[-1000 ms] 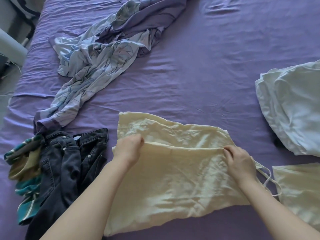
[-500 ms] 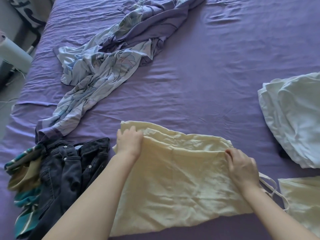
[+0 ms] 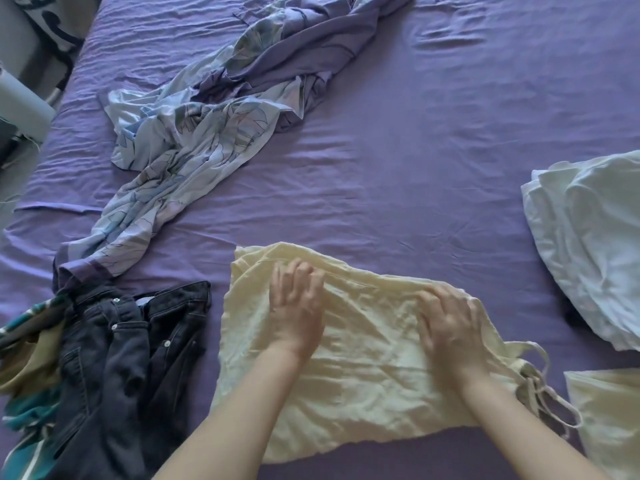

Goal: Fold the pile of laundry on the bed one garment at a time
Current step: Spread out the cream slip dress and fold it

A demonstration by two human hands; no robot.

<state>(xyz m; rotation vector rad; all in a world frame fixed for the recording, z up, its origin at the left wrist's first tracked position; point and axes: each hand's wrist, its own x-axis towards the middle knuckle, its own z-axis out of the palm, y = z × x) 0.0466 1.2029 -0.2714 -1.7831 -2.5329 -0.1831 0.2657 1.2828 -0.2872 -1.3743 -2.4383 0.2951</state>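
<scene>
Seen from the head camera, a pale yellow crinkled fabric garment is spread on the purple-sheeted bed, near its front edge, with its upper part doubled over the lower. Both hands are laid palm-down on that doubled edge. The left hand is placed near the garment's left upper corner, its fingers slightly bent and blurred; nothing is gripped by it, so far as can be told. The right hand is pressed flat on the cloth further right, fingers spread and released. Thin cream straps are seen trailing from the garment's right side onto the sheet.

Just left of the garment, dark denim jeans are lain crumpled, touching a teal-and-tan patterned cloth at the left edge. Beyond them, a long rumpled blue-and-purple printed fabric is stretched diagonally toward the far side. A folded white cloth pile is found at the right edge, and another pale yellow piece is set at the lower right corner.
</scene>
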